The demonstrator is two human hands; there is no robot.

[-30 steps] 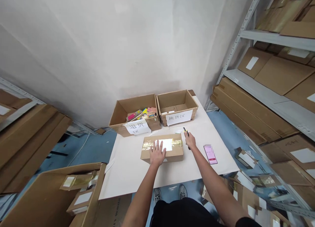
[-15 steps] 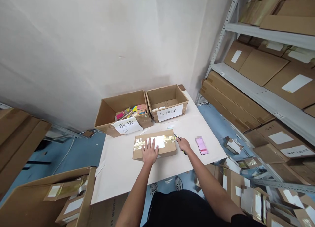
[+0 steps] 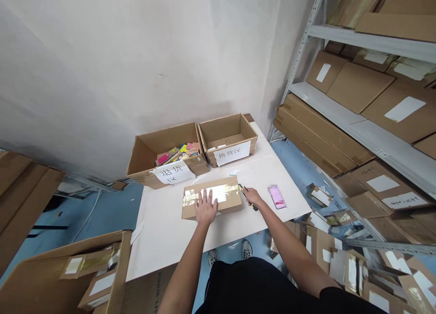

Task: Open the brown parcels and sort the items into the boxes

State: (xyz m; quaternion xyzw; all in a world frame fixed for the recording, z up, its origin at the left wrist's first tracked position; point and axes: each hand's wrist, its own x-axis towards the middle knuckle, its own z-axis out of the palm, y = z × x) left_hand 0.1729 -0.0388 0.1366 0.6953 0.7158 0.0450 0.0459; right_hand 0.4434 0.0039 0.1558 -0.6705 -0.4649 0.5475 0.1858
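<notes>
A taped brown cardboard box with a white label lies on the white table. My left hand rests flat on its top, fingers spread over the label's left part. In my right hand is a black and yellow utility knife, held beside the box's right end with its tip close to the tape there. Whether the blade touches the tape is too small to tell. To the right of that hand lies a pink-screened phone.
Two open cardboard bins with handwritten signs stand at the table's back: the left bin holds colourful small items, the right bin some white pieces. A shelf of boxes rises at right. Parcels crowd the floor at right and a large carton at lower left.
The view has shifted slightly. My left hand stays flat on the box. My right hand with the utility knife remains by the box's right end, the knife turned a little.
</notes>
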